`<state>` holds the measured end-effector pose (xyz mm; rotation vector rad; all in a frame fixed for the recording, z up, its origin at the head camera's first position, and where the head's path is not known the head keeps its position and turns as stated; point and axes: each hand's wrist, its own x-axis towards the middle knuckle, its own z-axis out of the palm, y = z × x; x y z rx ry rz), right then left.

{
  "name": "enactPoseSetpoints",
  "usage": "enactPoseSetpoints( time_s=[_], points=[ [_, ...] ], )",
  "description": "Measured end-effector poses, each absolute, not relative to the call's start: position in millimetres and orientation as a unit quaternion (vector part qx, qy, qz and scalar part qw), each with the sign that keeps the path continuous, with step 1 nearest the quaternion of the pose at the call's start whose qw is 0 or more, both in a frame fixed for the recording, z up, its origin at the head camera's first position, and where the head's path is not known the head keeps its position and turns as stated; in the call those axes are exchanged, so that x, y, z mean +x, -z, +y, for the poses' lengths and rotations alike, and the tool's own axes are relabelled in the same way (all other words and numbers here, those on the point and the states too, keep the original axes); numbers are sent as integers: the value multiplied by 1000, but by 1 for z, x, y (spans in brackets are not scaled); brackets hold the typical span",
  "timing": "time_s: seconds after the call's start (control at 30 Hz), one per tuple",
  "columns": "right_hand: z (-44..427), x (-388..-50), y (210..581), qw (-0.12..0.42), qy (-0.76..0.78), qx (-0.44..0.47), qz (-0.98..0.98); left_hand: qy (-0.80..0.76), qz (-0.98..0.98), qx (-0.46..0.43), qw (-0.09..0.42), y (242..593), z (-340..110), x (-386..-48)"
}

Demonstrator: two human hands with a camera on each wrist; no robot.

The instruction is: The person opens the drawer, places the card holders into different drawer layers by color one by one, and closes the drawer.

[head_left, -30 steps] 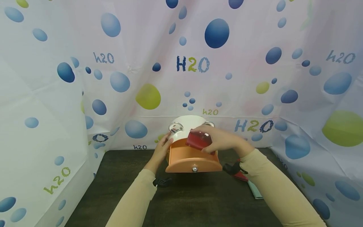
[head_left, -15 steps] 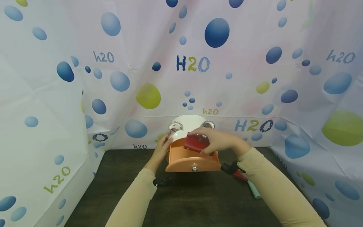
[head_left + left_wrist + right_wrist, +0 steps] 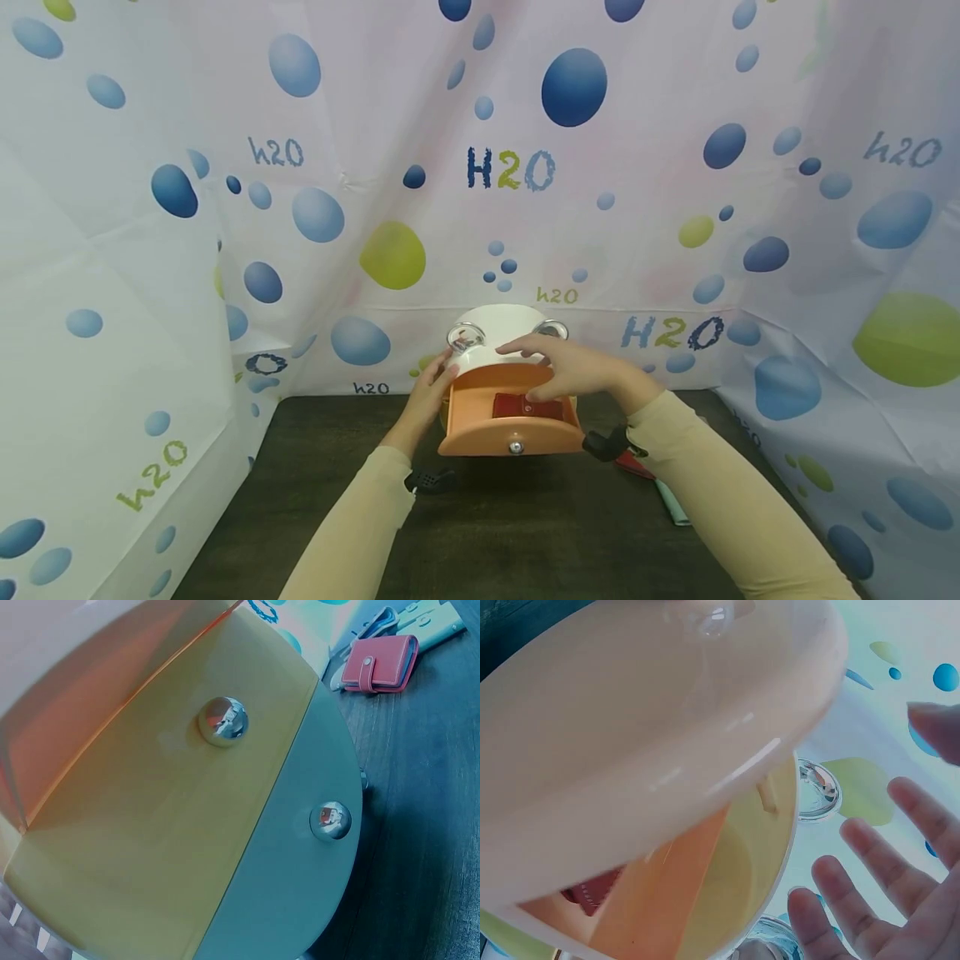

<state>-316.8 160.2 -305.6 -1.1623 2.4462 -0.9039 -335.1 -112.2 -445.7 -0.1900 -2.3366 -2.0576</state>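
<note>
Head view: red wallet point(image 3: 513, 406) lay in the extended drawer point(image 3: 483, 435) of the white box point(image 3: 504, 321). Right hand point(image 3: 576, 368) was over it, fingers parted and holding nothing; whether the thumb touched the wallet could not be told. Left hand point(image 3: 426, 393) rested against the box's left side, visible fingers fairly straight, thumb at the front rim.

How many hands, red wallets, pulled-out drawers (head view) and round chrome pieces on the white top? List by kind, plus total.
Hands: 2 (left hand, right hand)
Red wallets: 2 (drawer wallet, table wallet)
Pulled-out drawers: 1 (orange drawer)
Round chrome pieces: 2 (left piece, right piece)
Total: 7
</note>
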Motion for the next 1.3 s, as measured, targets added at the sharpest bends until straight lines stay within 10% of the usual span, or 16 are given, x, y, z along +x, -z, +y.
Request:
enactPoseSetpoints(
  time_s=[1.3],
  points=[
    [186,-300,303,137,328,-400,845,649,-759,-60,16,443,-111,-334]
  ],
)
